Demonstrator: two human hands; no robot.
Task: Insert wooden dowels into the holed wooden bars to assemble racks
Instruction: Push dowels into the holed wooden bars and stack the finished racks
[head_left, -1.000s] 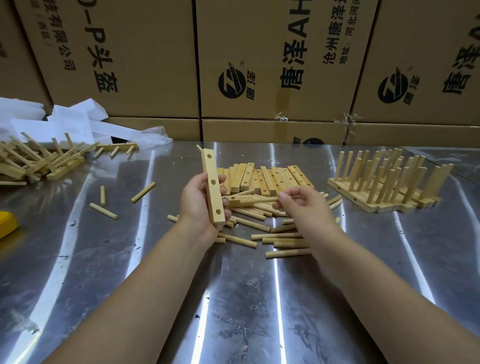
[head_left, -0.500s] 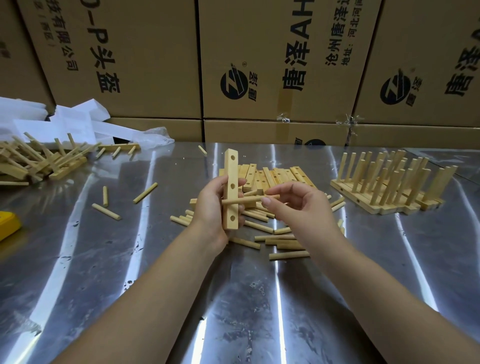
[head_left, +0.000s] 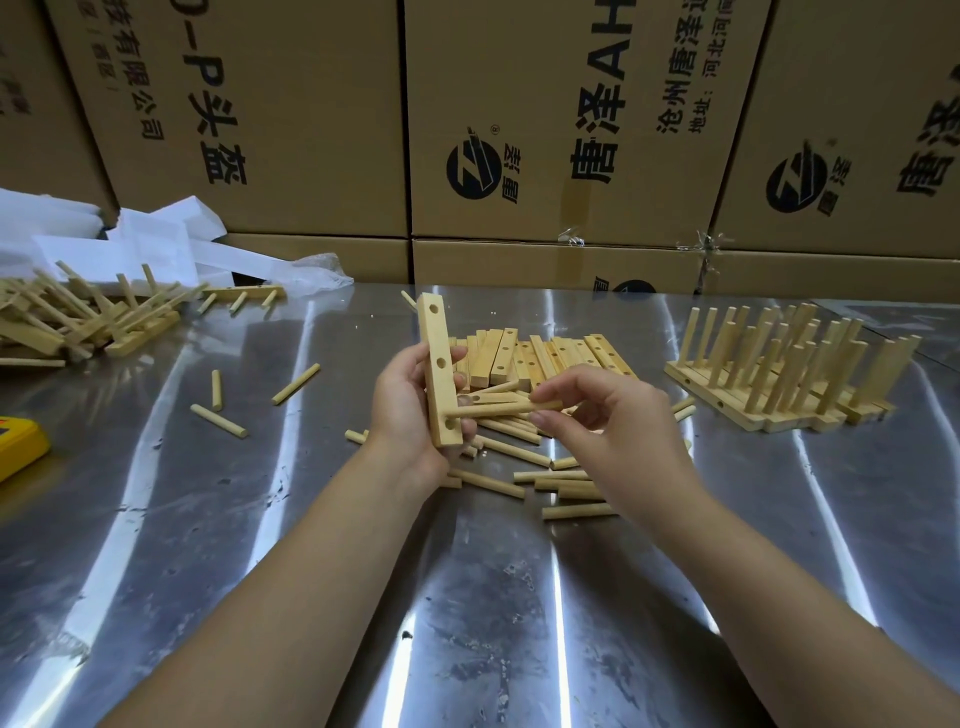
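Above the steel table (head_left: 218, 545), the left hand (head_left: 410, 410) grips a holed bar (head_left: 440, 376) nearly upright, while the right hand (head_left: 602, 415) pinches a dowel (head_left: 493, 409) whose far end meets the bar's lower face. Loose dowels (head_left: 524, 457) lie scattered beneath the hands. Farther back lie spare bars (head_left: 540, 358), with finished racks (head_left: 779, 374) to the right and cardboard boxes (head_left: 545, 119) behind.

right hand (head_left: 608, 415): up off the dowel pile (head_left: 519, 447), now pinching one dowel (head_left: 498, 409)
dowel: tip dropped to lowest hole of bar (head_left: 441, 376), shaft pointing 3 o'clock
bar: swung upright, near 12 o'clock
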